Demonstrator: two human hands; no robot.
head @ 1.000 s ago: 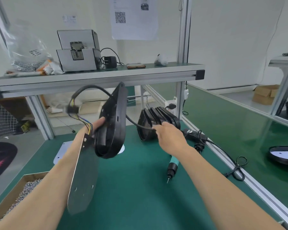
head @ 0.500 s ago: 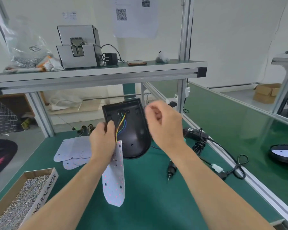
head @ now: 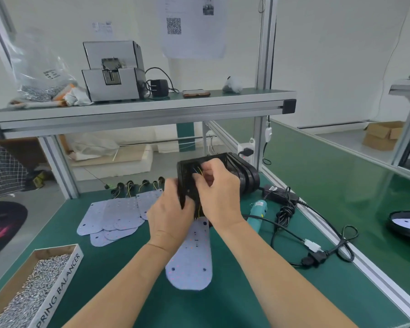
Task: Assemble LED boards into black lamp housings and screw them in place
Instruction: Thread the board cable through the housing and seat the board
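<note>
I hold a black lamp housing (head: 187,176) upright above the green bench, its hollow side toward me. My left hand (head: 169,213) grips its lower left edge. My right hand (head: 217,192) reaches into the cavity, fingers pinched on the coloured wires (head: 198,170). A white LED board (head: 192,259) hangs from those wires below the housing, sloping toward me. Behind the held housing stands a row of more black housings (head: 245,174). Several spare LED boards (head: 115,216) with wires lie fanned out on the bench at the left.
A teal electric screwdriver (head: 257,213) lies right of my hands, with its cable and power brick (head: 279,194). A cardboard box of screws (head: 31,290) sits at the near left. Overhead, a shelf (head: 137,110) carries a screw feeder (head: 113,72). A finished lamp (head: 406,223) lies at far right.
The housing has risen and turned its hollow side to me. My right hand went from open in the air to inside the cavity, onto the wires. The LED board now hangs lower and flatter.
</note>
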